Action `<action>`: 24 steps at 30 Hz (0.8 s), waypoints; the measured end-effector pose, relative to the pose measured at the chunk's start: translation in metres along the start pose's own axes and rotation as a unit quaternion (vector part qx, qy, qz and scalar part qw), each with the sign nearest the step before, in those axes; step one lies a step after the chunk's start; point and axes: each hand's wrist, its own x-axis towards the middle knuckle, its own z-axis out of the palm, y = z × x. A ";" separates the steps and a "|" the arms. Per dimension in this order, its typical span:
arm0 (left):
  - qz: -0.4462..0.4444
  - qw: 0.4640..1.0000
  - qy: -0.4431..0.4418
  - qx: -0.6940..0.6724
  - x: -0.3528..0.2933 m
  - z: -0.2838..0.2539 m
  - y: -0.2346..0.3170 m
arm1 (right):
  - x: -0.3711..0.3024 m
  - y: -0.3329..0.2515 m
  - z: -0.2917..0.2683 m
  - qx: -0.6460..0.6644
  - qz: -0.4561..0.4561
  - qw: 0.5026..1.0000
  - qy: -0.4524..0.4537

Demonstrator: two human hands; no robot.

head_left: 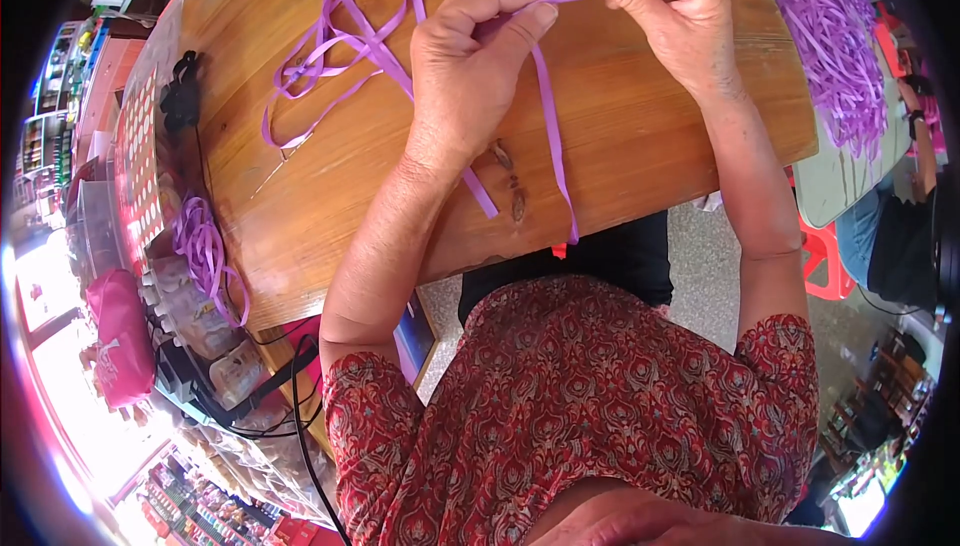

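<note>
My left hand [462, 81] is above the wooden table, its thumb and curled fingers pinching a flat purple ribbon [550, 126]. One length of that ribbon hangs down past the table's near edge. A shorter end shows below my left wrist. From the left thumb a short stretch runs to my right hand [690, 31], where it passes behind the thumb. The right thumb and fingers close on it, though the exact contact is partly hidden. Loose loops of purple ribbon [365, 41] with small darker purple bits lie on the tabletop beyond and left of my left hand.
The wooden table [650, 151] ends just before my body. A purple ribbon bundle [205, 246] hangs at its left edge, near a black cable and a pink pouch [122, 341]. To the right, a pale table [850, 181] bears a large ribbon heap [825, 46]; a red stool [828, 258] stands below.
</note>
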 end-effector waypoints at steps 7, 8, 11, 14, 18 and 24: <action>0.033 0.999 0.036 0.005 0.001 -0.004 -0.008 | 0.004 -0.016 -0.001 -0.175 -0.238 0.955 -0.023; 0.033 0.999 0.036 0.004 0.002 -0.004 -0.008 | 0.005 -0.017 0.000 -0.171 -0.253 0.952 -0.035; 0.045 0.999 0.026 0.001 0.003 -0.004 -0.007 | 0.005 -0.009 0.001 -0.227 -0.281 0.930 -0.063; 0.055 0.998 0.025 0.009 0.003 -0.003 -0.003 | 0.002 -0.001 0.002 -0.219 -0.275 0.934 -0.058; 0.048 0.998 0.040 -0.028 0.002 -0.004 -0.006 | 0.001 -0.005 0.005 -0.251 -0.272 0.927 -0.060; 0.113 0.990 0.062 0.064 0.006 -0.007 -0.011 | 0.001 0.018 0.004 -0.265 -0.263 0.920 -0.117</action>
